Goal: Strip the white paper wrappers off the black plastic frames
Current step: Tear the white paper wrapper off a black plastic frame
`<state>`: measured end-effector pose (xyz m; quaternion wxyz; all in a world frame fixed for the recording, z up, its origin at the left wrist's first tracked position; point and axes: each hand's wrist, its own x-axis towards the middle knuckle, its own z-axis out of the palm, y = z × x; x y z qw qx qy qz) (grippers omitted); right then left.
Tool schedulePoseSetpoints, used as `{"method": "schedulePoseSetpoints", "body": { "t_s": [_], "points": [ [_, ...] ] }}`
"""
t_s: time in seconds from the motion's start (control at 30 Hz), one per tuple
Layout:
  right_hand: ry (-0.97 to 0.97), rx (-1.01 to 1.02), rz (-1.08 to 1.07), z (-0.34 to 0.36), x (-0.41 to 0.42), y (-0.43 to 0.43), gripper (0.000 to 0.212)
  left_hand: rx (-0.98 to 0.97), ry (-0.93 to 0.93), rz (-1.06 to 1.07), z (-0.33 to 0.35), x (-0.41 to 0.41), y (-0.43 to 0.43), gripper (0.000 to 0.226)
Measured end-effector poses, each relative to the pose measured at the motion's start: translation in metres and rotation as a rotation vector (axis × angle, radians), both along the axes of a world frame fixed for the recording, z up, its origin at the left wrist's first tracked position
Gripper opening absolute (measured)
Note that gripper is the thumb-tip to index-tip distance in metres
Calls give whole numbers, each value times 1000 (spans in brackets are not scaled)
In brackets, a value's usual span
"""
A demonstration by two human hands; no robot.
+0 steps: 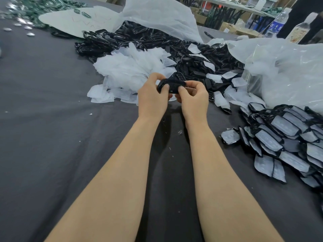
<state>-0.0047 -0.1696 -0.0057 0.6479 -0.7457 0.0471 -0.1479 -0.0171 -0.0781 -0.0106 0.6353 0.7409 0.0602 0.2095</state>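
A black plastic frame [172, 85] is held above the dark table between both hands. My left hand [152, 98] pinches its left end with thumb and curled fingers. My right hand [192, 98] pinches its right end the same way. No white wrapper shows on the part of the held frame that I can see. A pile of white paper wrappers [129, 72] lies just beyond my left hand. Bare black frames [157, 42] are heaped behind it. Frames still covered in white paper [288, 133] are stacked at the right.
The table is covered by a dark grey cloth [52, 119]. Large clear plastic bags [288, 67] lie at the back and right. Green and silver parts [26, 16] lie at the far left. Two bottles [277, 23] stand at the far right edge.
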Motion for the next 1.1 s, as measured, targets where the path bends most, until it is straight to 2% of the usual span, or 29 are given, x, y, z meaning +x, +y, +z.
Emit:
{"method": "schedulePoseSetpoints", "body": {
  "t_s": [0.13,0.3,0.37,0.47,0.6,0.7,0.73,1.03,1.1],
  "points": [
    [-22,-21,-13,0,0,0,12,147,-24,43,-2,0,-1,10],
    [-46,-35,-20,0,0,-1,14,199,-20,22,0,0,0,12],
    [-41,-3,-4,1,0,-2,12,151,-23,3,2,0,0,9],
    [-66,3,-15,2,0,-1,6,-75,-45,55,7,0,5,17],
    [-65,-484,-99,1,-1,-3,26,-350,-96,216,13,2,16,15],
    [92,-888,29,-3,-2,1,38,-410,-105,233,12,1,15,12],
    [120,-962,60,-3,-3,3,40,-412,-99,225,11,1,14,12],
    [85,-820,20,-2,-3,4,18,-340,-81,171,9,-2,6,13],
    [50,-713,1,-1,-4,3,17,-336,-79,165,9,-2,6,13]
  ]
}}
